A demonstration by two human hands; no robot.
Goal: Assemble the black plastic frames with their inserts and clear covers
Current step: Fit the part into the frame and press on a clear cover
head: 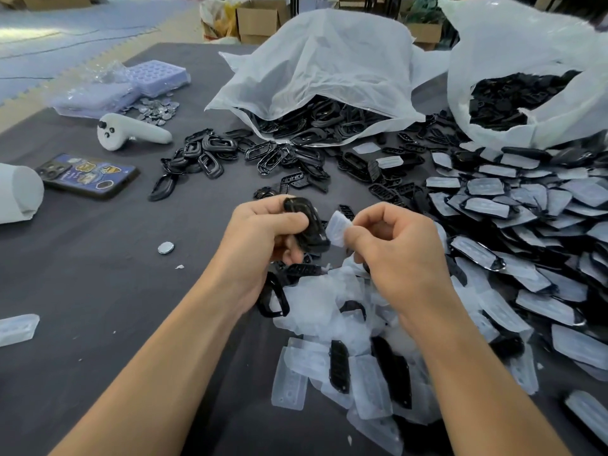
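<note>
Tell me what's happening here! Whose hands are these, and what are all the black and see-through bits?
There is no machine here, just a person working. The one picture comes from a camera worn on their head, so you look down at their arms as if they were your own. The left hand grips a black plastic frame. The right hand pinches a small clear cover right beside it. Below the hands, on the dark table, lies a heap of loose clear covers. At the back a white bag spills out black parts, and a second bag stands to its right. On the right is a big pile of covered black pieces. On the left lie a phone and a white controller.
</note>
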